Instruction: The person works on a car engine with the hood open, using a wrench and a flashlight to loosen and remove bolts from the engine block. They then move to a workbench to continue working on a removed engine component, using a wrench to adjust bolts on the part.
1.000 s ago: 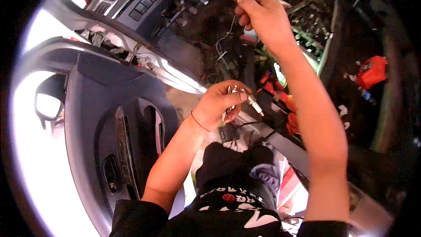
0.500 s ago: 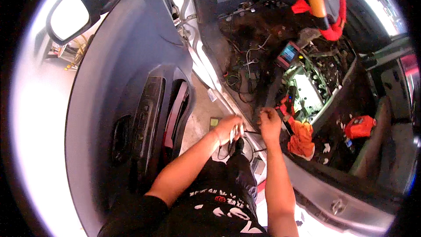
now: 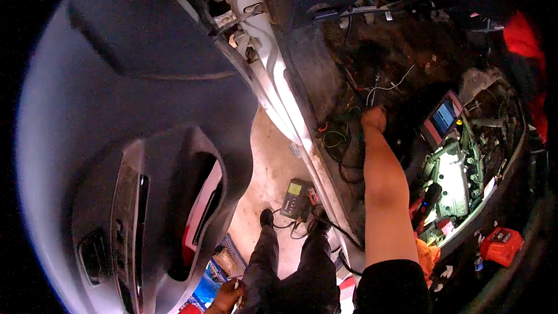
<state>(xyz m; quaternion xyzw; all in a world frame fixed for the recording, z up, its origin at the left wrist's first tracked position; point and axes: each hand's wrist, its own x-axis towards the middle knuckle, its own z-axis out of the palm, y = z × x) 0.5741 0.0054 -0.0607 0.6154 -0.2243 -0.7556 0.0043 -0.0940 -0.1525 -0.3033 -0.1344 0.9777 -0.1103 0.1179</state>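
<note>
The fingers of the right hand [image 3: 375, 119] are seen curled in narrowly, over the near end of a pale cable [image 3: 395, 86]; whether it is gripped or merely touched cannot be told. By the fingers of the left hand [image 3: 228, 296], low at the picture's edge, pale slender pieces [image 3: 237, 286] are held in a closed grasp; they are judged to be the spark plugs shown there a second ago.

The two hands, brought close together half a second ago, are now parted: the right is extended into the cabin, the left is lowered beside the dark trouser leg. By this, the work seems to be shifted to the cabin floor [image 3: 407, 52], with the plugs kept aside in the left grasp.

Farther out, to the right of the reaching arm, a device with a lit screen [image 3: 446, 115] is propped beside the exposed engine [image 3: 452, 180], past which a red-orange case [image 3: 501, 246] is set. Below the sill [image 3: 279, 93], a boxy meter [image 3: 294, 197] is laid on the ground near the feet; on the left, the view is filled by the open door [image 3: 174, 99].
</note>
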